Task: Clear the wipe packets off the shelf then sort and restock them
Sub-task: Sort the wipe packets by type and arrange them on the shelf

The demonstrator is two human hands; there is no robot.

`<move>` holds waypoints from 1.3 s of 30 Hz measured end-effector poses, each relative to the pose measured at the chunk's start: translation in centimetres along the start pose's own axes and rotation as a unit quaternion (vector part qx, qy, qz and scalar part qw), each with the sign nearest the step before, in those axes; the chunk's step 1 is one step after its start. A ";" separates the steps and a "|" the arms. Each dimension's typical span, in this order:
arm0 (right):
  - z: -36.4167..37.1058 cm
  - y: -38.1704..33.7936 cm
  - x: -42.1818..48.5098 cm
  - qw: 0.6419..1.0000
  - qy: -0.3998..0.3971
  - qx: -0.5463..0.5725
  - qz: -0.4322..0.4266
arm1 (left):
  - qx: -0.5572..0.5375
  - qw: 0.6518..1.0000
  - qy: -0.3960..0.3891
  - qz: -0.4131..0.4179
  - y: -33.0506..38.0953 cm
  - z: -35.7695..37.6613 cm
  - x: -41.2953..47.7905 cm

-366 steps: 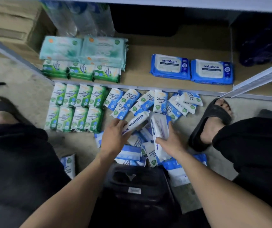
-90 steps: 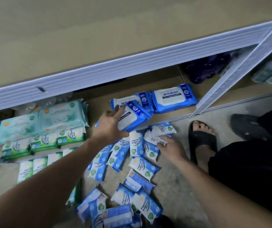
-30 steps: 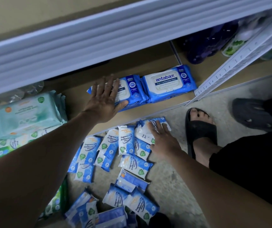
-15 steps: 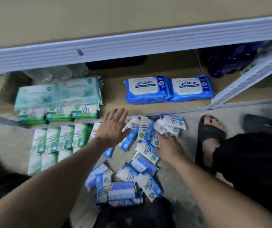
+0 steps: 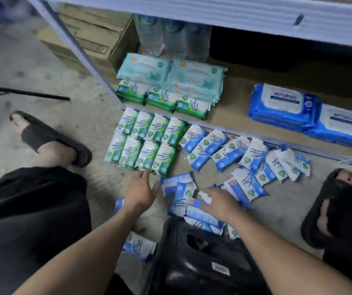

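Note:
Several small blue wipe packets (image 5: 232, 158) lie scattered on the concrete floor in front of the shelf (image 5: 230, 116). Green packets (image 5: 147, 143) lie in two neat rows to their left. On the shelf sit two large blue antabax packs (image 5: 286, 103), pale teal packs (image 5: 170, 73) and green packs (image 5: 162, 99). My left hand (image 5: 141, 192) hovers open just below the green rows, fingers straight, holding nothing. My right hand (image 5: 220, 203) reaches over the near blue packets with fingers extended; whether it touches them is blurred.
A black bag (image 5: 202, 262) lies between my arms at the bottom. My sandalled feet are on the floor at left (image 5: 49, 139) and right (image 5: 328, 201). Cardboard boxes (image 5: 94, 37) and clear bottles (image 5: 170, 37) stand at the shelf's back. A white upright post (image 5: 79, 54) slants at left.
My left hand has left the antabax pack it set on the shelf and come back down to the floor. My view has swung left and down; both hands now sit over the near blue packets.

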State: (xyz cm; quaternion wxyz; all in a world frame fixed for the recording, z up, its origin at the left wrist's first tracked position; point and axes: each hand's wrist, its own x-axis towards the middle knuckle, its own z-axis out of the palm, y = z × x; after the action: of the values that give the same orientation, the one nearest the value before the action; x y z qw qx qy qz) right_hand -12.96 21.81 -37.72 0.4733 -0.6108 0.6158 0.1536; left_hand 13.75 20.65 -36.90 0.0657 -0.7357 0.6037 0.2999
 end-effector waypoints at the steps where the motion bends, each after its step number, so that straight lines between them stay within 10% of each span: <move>1: 0.7 -0.3 0.4 1.000 -0.005 0.001 0.002 | -0.024 0.999 0.000 -0.038 -1.4 0.5 -0.6; 15: 4.1 -0.1 2.7 0.997 -0.009 -0.051 0.051 | -0.171 0.931 0.044 -0.320 -9.7 6.4 -2.1; 28: 0.2 2.2 1.0 0.973 0.105 0.145 0.145 | -0.176 0.975 0.034 -0.135 -2.9 3.8 -1.9; 39: -4.6 6.0 -1.0 0.880 0.282 0.343 0.168 | -0.272 0.961 0.053 0.003 9.0 2.7 0.5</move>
State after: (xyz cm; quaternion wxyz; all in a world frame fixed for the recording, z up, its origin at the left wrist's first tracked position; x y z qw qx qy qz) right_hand -20.41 20.10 -36.95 0.4267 -0.3154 0.8306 -0.1688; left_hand 4.51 19.14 -36.95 -0.1699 -0.7389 0.5038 0.4140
